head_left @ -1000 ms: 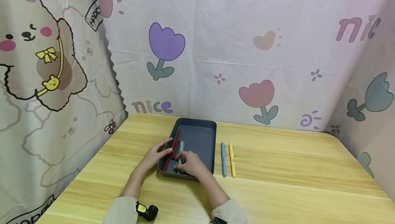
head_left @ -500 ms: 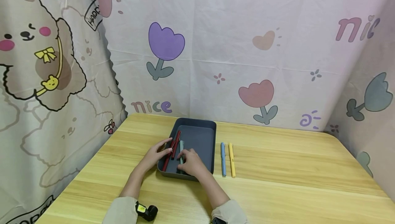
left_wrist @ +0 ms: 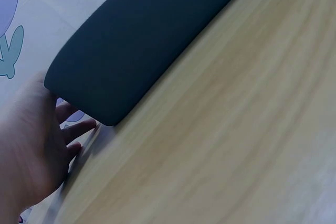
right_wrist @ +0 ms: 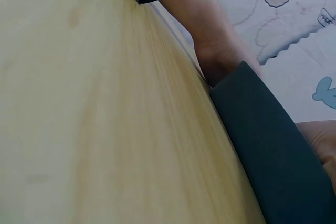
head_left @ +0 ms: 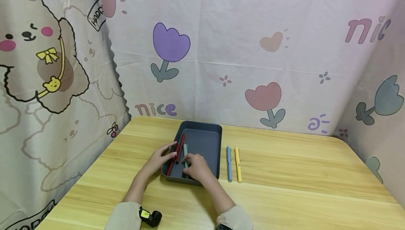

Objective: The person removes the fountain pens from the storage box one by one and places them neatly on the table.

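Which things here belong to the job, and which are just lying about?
Seemingly in the job: dark tray; green pen being handled; two red pens inside.

Perhaps just lying about: blue pen and yellow pen, untouched beside the tray; printed cloth.

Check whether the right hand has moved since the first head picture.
Yes, slightly: judged against the tray, which lies where it did, the right hand is now a little further right, away from the red pens.

Five pens (head_left: pixel 229 164), one grey tray (head_left: pixel 209 140), two hands (head_left: pixel 199 168), two sleeves (head_left: pixel 124 216), one table (head_left: pixel 300 173)
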`<state>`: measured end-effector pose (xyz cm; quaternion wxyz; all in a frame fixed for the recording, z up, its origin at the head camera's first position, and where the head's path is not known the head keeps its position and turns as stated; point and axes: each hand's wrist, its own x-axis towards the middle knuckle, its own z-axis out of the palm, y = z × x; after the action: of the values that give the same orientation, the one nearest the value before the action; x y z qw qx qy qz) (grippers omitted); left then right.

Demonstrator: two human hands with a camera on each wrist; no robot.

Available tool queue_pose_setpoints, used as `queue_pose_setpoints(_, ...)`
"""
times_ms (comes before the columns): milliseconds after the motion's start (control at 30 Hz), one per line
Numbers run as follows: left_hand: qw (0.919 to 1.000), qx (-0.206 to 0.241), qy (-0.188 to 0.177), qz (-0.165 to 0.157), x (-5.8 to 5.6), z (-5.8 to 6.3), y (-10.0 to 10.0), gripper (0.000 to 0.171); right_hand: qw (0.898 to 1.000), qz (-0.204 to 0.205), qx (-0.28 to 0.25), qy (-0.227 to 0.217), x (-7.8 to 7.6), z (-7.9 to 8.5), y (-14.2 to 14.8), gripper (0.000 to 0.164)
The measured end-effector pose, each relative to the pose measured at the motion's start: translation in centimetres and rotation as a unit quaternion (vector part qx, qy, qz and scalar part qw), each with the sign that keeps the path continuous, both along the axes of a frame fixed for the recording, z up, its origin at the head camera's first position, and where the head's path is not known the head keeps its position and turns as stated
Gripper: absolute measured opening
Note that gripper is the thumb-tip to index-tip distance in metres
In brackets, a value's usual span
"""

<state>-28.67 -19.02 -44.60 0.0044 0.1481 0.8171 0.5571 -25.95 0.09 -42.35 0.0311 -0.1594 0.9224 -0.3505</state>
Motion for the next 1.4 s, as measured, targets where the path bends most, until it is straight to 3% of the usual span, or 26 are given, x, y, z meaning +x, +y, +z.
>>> queue_pose_setpoints(300, 0.9999, 0.003, -0.009, -0.004, -0.2, -0.1, -0.1, 0.055, 0.993, -0.019, -0.11, -0.047, -0.4, -0.4, 0.4, 0.024)
queue_pose_setpoints(533, 0.9998, 0.005, -0.018, -0.012, -0.3, 0.1, -0.3, 0.054, 0.975, -0.036, -0.201, -0.089, -0.5, -0.4, 0.7, 0.025)
queue_pose_setpoints(933, 1.0, 0.002, -0.006, 0.0, -0.2, -0.2, -0.1, 0.054, 0.958, -0.034, -0.256, -0.128, -0.4, -0.4, 0.9, 0.028)
queue_pose_setpoints(1133, 1.0, 0.002, -0.006, 0.001, -0.1, -0.1, -0.1, 0.054, 0.959, -0.034, -0.256, -0.119, -0.5, -0.4, 0.9, 0.03)
queue_pose_setpoints(1400, 0.9997, 0.008, -0.025, -0.005, 1.2, 2.2, 0.4, 0.051, 0.964, -0.029, -0.244, -0.097, -0.4, 0.1, 1.1, 0.03)
